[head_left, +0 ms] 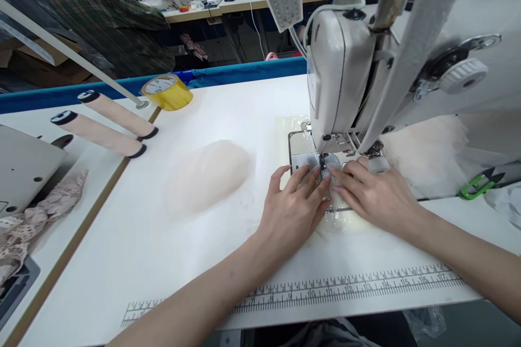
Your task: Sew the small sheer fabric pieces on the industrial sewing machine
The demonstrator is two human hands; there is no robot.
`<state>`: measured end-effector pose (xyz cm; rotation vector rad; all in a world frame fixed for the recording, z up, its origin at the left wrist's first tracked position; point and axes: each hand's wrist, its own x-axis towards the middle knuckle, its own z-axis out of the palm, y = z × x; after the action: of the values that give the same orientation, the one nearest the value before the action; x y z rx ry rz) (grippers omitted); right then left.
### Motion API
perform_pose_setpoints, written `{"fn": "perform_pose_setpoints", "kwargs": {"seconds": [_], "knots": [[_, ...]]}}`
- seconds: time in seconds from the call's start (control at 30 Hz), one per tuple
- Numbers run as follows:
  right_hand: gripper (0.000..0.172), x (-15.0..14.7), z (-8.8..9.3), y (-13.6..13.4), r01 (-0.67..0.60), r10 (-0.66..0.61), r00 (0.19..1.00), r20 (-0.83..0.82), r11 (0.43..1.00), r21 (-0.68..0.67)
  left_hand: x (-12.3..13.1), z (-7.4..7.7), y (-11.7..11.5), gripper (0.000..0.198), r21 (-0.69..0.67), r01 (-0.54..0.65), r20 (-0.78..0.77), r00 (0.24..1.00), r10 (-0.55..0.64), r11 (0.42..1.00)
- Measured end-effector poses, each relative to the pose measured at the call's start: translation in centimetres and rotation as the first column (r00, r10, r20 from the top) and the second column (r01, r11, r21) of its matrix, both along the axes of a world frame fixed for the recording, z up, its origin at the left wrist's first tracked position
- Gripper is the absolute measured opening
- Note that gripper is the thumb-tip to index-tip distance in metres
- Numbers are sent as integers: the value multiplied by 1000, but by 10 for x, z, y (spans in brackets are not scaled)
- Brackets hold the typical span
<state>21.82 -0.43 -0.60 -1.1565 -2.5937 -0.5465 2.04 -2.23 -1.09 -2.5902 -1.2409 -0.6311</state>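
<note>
My left hand lies palm down at the needle plate of a white sewing machine, its fingers spread and fingertips beside the presser foot. From the other side, my right hand reaches in with bent fingers drawn close together near the foot. Between the hands a thin see-through material catches the light; its kind and edges are hard to make out. Whatever the right fingertips pinch is hidden. Left of the hands, a sheer pale beige cup-shaped fabric piece rests on the white table.
Two beige thread cones and a yellow tape roll sit at the left. Green thread snips and pale sheer fabric lie at the right. A printed ruler runs along the front edge. Another person's plaid sleeve shows behind.
</note>
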Motion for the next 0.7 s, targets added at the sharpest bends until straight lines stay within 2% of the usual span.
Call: {"fn": "perform_pose_setpoints", "kwargs": {"seconds": [0.7], "knots": [[35,1,1,1,25,-26,999,32,999,29,-1,-1,4,30,-26,-14,3,1000,14,1000]]}}
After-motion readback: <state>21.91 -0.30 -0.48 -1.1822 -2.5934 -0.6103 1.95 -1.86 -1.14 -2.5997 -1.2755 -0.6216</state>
